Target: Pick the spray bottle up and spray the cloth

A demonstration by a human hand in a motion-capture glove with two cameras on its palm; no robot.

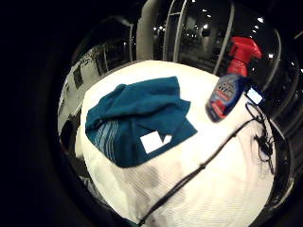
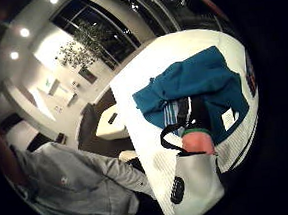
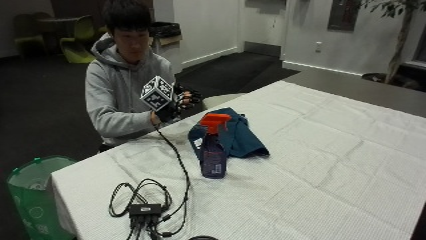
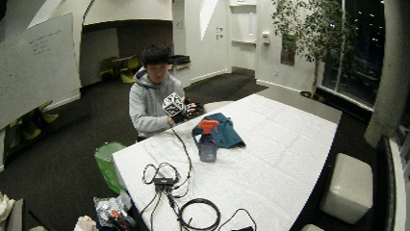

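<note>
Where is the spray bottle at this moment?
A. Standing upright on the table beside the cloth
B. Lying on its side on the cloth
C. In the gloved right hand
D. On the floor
A: the spray bottle stands upright on the table, beside the cloth, while the gloved right hand is raised apart from it.

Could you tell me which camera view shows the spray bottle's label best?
The little finger side palm view: the spray bottle faces it, label visible. Both outside views show the whole bottle, label unreadable. The thumb side view shows only the cloth.
</note>
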